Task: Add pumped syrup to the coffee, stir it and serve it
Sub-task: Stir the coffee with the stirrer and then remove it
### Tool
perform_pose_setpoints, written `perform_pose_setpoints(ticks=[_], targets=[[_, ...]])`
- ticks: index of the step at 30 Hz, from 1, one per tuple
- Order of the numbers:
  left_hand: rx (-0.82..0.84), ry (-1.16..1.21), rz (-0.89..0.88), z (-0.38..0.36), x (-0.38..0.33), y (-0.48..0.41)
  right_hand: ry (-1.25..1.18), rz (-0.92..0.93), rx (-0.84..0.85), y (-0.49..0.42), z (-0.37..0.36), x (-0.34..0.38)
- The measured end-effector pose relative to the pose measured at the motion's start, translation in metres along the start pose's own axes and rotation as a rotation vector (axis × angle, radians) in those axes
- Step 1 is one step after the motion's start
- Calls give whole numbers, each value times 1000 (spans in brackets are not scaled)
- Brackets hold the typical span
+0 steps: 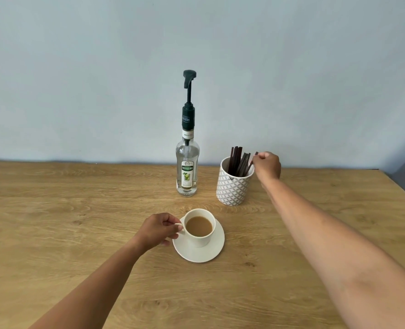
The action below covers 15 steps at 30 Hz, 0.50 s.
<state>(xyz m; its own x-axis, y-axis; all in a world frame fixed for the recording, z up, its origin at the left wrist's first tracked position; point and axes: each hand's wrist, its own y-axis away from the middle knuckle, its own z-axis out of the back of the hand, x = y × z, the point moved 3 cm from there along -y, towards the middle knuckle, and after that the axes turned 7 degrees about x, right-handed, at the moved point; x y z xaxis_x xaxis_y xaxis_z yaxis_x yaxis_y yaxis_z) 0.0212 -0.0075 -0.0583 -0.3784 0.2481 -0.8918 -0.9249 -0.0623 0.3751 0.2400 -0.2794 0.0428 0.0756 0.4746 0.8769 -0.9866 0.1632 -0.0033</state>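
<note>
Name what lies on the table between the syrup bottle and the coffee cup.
Nothing: in the head view, only bare table separates the syrup bottle from the coffee cup.

One syrup bottle [187, 167] with one pump [189, 100]; one cup [200, 227] on one saucer [197, 254]; one patterned holder [233, 186]; several dark stirrers [238, 161], number unclear; two hands, left hand [157, 230], right hand [266, 166].

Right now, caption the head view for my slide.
Left hand holds the coffee cup; right hand pinches a stirrer.

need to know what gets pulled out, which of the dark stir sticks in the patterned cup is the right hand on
The rightmost stir stick, leaning out over the patterned cup rim, its top pinched by the right hand. The other sticks stand bunched and untouched.
</note>
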Motion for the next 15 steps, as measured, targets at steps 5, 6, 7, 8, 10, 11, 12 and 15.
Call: perform_pose_setpoints(ticks=[5,6,7,8,10,11,12,15], targets=[[-10,-3,-7,-2,-1,4,-118,122,-82,9,22,17],[-10,-3,-9,-3,-1,4,-168,160,-104,13,29,23],[-9,-4,-12,-3,-1,5,-224,200,-124,17,35,30],[-10,-5,-15,-3,-1,5,-280,236,-142,23,41,38],[-15,-4,-18,-4,-1,5,-376,290,-154,36,50,55],[-18,-4,-19,-4,-1,5,-415,309,-139,44,52,62],[-19,-5,-20,-4,-1,5,-444,327,-106,54,51,67],[-22,-9,-24,-4,0,6,-414,356,89,87,30,65]])
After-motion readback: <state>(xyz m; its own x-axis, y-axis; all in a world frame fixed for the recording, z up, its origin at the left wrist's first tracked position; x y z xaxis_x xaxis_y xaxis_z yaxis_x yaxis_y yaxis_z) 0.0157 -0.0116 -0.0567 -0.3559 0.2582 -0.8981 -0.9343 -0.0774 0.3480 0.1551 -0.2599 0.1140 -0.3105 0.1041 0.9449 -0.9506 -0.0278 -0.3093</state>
